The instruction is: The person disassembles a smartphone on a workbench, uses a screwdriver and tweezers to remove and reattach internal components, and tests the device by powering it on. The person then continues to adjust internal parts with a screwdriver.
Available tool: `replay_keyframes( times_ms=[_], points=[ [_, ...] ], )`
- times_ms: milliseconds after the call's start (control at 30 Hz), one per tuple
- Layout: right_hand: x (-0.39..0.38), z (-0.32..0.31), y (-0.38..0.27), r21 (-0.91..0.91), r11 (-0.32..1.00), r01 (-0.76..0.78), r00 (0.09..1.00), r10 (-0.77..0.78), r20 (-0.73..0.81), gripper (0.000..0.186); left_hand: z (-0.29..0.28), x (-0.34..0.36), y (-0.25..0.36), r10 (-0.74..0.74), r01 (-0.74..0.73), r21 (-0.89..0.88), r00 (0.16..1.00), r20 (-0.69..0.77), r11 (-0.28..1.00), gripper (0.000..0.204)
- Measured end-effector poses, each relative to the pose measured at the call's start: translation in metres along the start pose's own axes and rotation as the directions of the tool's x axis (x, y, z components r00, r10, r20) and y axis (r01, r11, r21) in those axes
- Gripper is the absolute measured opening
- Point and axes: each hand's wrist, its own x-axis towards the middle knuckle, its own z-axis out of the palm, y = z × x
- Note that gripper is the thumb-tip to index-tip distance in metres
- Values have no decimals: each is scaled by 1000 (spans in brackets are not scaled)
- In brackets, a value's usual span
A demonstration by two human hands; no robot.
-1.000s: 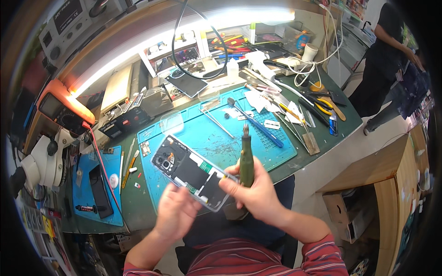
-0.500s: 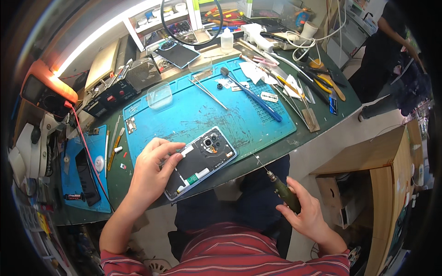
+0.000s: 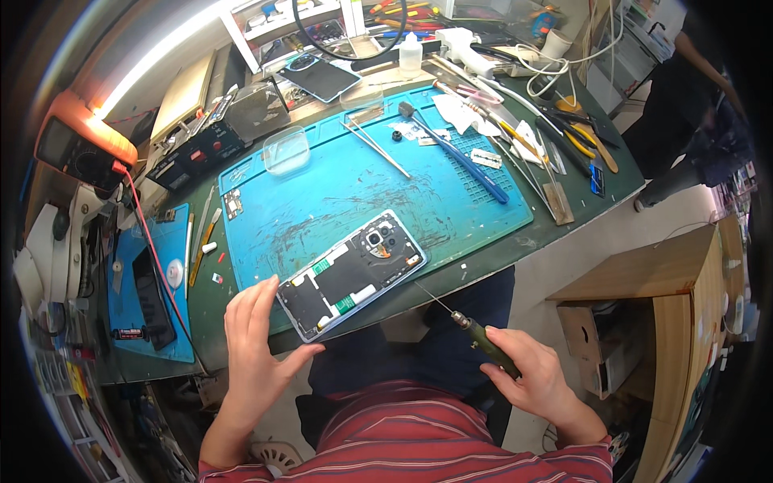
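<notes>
An opened smartphone (image 3: 326, 298) lies slanted at the front edge of the blue work mat (image 3: 266, 233), its black inner frame, camera cluster and green and white patches facing up. My left hand (image 3: 258, 334) is open beside its left end, thumb below the lower corner and fingers at the left edge; whether they touch is hard to tell. My right hand (image 3: 535, 372) is closed round a green-handled tool (image 3: 491, 346) with a metal chuck and a thin shaft. Its tip points toward the phone's lower right side, apart from it.
On the mat lie tweezers (image 3: 378, 150), a blue-handled brush (image 3: 459, 153) and a clear plastic box (image 3: 286, 151). Pliers and other tools (image 3: 576, 137) crowd the right. An orange multimeter (image 3: 84, 141) stands at left. A person (image 3: 684, 113) is at far right.
My left hand has opened and moved from above the phone to its left end. A green patch now shows where its fingers were. My right hand keeps the tool. The view has shifted slightly.
</notes>
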Motion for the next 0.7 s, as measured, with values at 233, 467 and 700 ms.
replay_keyframes(
  times_ms=[233,467,700],
  points=[
    [5,7,-5,-134,991,11,999,-15,-29,66,26,-7,18,-34,30,-43,994,-107,999,105],
    [0,7,-5,-307,951,21,996,-47,-77,57,37,-9,25,-27,44,100,986,-162,994,109],
    [-1,14,-6,-322,947,12,996,-39,-78,57,40,-13,18,18,4,137,988,-156,991,107]
  ],
)
